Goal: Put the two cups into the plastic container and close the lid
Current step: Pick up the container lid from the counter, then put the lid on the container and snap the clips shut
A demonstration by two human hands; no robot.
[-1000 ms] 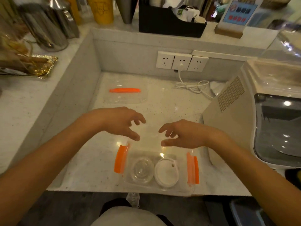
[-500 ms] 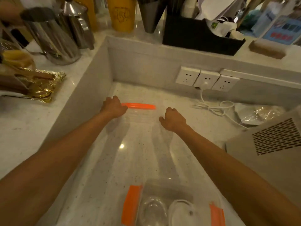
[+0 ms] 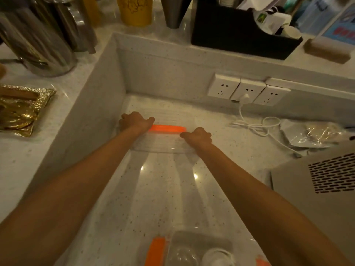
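A clear plastic lid (image 3: 163,142) with an orange clip along its far edge lies at the back of the recessed counter. My left hand (image 3: 135,121) grips its left end and my right hand (image 3: 197,137) grips its right end. At the bottom edge of the view sits the clear plastic container (image 3: 199,240) with orange side clips. Inside it stand two cups side by side: a clear one (image 3: 181,256) on the left and one with a white lid (image 3: 218,256) on the right. Both are cut off by the frame.
A beige appliance (image 3: 317,181) with a vent grille stands to the right. White sockets (image 3: 247,91) with a plugged cable and a crumpled plastic bag (image 3: 311,135) lie at the back right. Steel jugs (image 3: 38,35) and a gold tray (image 3: 21,108) are on the raised ledge left.
Both hands left the space above the container, reached to the far lid and closed on its two ends. The camera tilted forward, so the container dropped to the bottom edge.
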